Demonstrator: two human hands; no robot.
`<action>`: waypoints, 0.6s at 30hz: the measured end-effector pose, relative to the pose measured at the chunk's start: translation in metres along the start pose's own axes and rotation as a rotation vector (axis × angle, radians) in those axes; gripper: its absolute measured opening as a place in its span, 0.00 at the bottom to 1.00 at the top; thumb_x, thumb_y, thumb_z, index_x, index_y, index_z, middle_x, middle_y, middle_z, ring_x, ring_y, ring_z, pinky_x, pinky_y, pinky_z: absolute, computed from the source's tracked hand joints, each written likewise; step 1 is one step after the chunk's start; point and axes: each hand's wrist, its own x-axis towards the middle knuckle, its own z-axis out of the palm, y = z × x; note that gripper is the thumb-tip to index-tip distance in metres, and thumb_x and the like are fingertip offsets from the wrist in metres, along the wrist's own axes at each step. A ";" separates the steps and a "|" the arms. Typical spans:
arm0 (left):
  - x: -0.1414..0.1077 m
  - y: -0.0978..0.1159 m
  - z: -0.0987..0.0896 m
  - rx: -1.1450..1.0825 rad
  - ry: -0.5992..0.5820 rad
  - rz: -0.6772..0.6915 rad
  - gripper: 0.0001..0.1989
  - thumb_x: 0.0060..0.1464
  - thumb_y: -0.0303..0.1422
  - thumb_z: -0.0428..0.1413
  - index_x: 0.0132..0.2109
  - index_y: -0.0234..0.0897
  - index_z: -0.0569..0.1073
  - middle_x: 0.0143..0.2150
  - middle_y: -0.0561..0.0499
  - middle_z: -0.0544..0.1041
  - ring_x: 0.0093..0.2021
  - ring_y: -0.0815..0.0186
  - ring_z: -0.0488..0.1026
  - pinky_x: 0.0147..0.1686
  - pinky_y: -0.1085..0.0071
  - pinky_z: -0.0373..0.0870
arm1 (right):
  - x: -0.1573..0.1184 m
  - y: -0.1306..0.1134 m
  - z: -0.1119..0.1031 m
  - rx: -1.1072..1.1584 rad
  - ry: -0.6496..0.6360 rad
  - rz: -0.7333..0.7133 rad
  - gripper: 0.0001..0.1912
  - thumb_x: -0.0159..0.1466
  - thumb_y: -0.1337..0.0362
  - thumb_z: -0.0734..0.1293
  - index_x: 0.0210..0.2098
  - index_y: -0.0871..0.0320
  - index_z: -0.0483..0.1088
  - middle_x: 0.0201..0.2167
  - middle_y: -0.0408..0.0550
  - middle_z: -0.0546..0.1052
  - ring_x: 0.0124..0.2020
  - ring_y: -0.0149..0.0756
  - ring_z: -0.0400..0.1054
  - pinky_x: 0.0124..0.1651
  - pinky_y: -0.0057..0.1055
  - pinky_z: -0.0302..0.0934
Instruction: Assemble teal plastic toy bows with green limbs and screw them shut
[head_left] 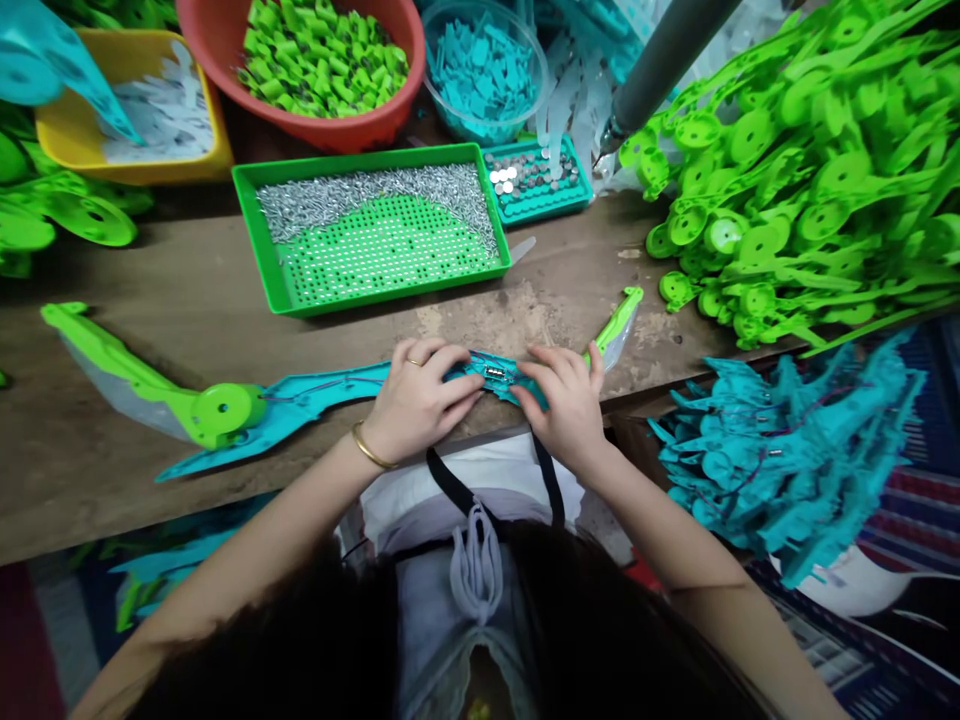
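A long toy bow (334,390) lies along the near edge of the table, its blue half-shell turned inside up with thin wires running in it. Green arms (124,360) with clear grey strips stick out at both ends. My left hand (424,395) grips the shell just left of its middle, thumb and fingers bent over it. From the other side my right hand (562,400) pinches the shell near the right arm. Between my fingertips shows a small silvery part (495,373) in the middle section. What lies under my fingers is hidden.
Beyond the bow stands a green tray (371,305) of small screws, beside a teal tray (544,207) of metal discs. Behind are a red bowl (322,130), a clear tub (480,130) and a yellow bin (135,172). Green arms (810,170) and blue shells (795,450) are piled right.
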 end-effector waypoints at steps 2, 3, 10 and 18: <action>0.000 0.000 0.001 0.005 0.008 0.000 0.08 0.60 0.35 0.56 0.41 0.42 0.79 0.47 0.44 0.76 0.48 0.54 0.66 0.46 0.55 0.62 | 0.000 0.001 0.002 -0.013 0.014 -0.050 0.05 0.66 0.61 0.66 0.39 0.53 0.73 0.48 0.46 0.79 0.52 0.41 0.68 0.69 0.52 0.37; -0.001 0.000 0.002 0.007 0.013 0.002 0.07 0.60 0.35 0.56 0.41 0.42 0.79 0.47 0.44 0.76 0.48 0.54 0.65 0.46 0.56 0.62 | -0.001 0.001 0.003 -0.013 0.022 -0.072 0.05 0.66 0.62 0.66 0.37 0.53 0.74 0.47 0.45 0.79 0.51 0.40 0.69 0.70 0.52 0.36; -0.003 -0.001 0.003 0.009 0.030 0.004 0.07 0.60 0.33 0.56 0.41 0.42 0.79 0.46 0.44 0.76 0.48 0.55 0.65 0.45 0.56 0.62 | -0.006 0.004 -0.003 -0.089 -0.022 -0.212 0.06 0.67 0.63 0.65 0.39 0.51 0.75 0.49 0.42 0.79 0.54 0.40 0.67 0.71 0.57 0.28; -0.003 -0.002 0.005 0.015 0.042 0.000 0.07 0.59 0.32 0.56 0.41 0.42 0.79 0.46 0.44 0.76 0.48 0.55 0.65 0.45 0.57 0.62 | 0.003 0.017 -0.015 -0.101 -0.106 -0.216 0.09 0.68 0.60 0.62 0.40 0.53 0.75 0.50 0.47 0.78 0.53 0.40 0.66 0.71 0.56 0.31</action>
